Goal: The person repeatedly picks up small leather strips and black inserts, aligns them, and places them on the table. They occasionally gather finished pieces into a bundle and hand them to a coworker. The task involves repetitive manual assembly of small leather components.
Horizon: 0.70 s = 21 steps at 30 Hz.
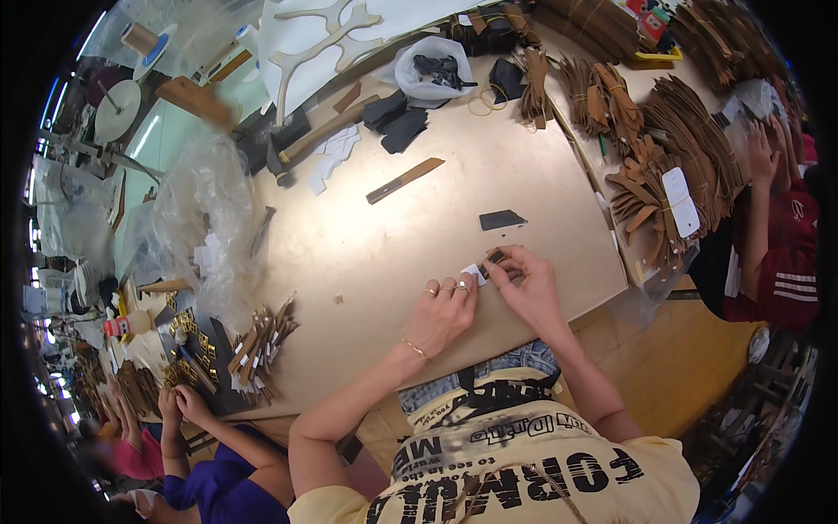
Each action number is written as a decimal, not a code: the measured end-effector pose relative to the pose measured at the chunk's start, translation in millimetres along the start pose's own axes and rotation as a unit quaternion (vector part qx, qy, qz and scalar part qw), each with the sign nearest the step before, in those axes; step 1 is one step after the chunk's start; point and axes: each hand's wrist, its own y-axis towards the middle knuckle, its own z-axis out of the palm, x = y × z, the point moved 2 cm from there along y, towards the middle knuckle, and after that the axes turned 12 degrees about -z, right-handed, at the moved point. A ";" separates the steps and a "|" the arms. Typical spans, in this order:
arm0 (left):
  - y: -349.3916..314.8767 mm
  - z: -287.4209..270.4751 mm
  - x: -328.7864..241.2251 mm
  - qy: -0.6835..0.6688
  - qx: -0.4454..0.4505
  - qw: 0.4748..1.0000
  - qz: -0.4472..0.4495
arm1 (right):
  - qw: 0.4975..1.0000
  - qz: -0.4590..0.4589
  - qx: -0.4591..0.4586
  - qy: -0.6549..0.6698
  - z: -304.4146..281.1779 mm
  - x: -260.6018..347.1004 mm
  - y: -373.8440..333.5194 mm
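Observation:
Close to the front of the table, my left hand (442, 316) has its fingers bent and together, with the fingertips at a small white piece (475, 273). Just right of it, my right hand (531, 286) pinches a small dark brown piece (496, 257) between thumb and fingers, against the white piece's edge. What lies under the left fingertips is hidden. A short black strip (502, 219) lies flat beyond my hands. Farther off to the left rests a long strip, half brown and half dark (405, 181).
Brown strip bundles (690, 140) are heaped along the right. At the back stand a plastic bag of black pieces (434, 70), black fabric pieces (397, 120) and a hammer (281, 164). Crumpled clear plastic (201, 201) lies left. Co-workers' hands show at left (182, 406) and right (762, 153).

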 end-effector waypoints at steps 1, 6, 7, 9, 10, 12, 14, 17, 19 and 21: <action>-0.2 0.9 -0.3 0.011 0.012 1.000 0.002 | 0.999 -0.034 0.017 -0.011 -0.6 0.7 -0.7; -3.9 5.0 9.5 -0.139 0.018 0.989 -0.051 | 0.941 -0.255 0.119 -0.186 -6.4 8.4 -18.1; -4.9 5.1 12.8 -0.180 0.015 0.981 -0.065 | 0.920 -0.273 0.137 -0.244 -3.6 9.4 -23.1; -6.4 3.9 19.1 -0.294 -0.007 0.944 -0.151 | 0.866 -0.304 0.171 -0.358 4.8 11.8 -32.4; -6.7 2.7 21.6 -0.351 -0.014 0.917 -0.191 | 0.847 -0.314 0.168 -0.396 8.9 13.2 -35.3; -7.9 -3.2 24.2 -0.338 -0.024 0.908 -0.247 | 0.804 -0.333 0.159 -0.466 17.4 16.5 -38.3; -6.2 -8.8 21.0 -0.304 -0.026 0.921 -0.244 | 0.805 -0.311 0.181 -0.472 19.0 17.3 -35.9; -0.3 -8.3 7.6 -0.235 -0.027 0.954 -0.182 | 0.836 -0.300 0.186 -0.420 7.1 15.4 -23.6; 1.8 -3.3 3.2 -0.208 -0.025 0.960 -0.183 | 0.867 -0.283 0.143 -0.385 -8.5 12.0 -11.0; -1.6 0.5 3.7 -0.216 -0.008 0.958 -0.188 | 0.890 -0.249 0.086 -0.373 -19.5 9.5 -3.8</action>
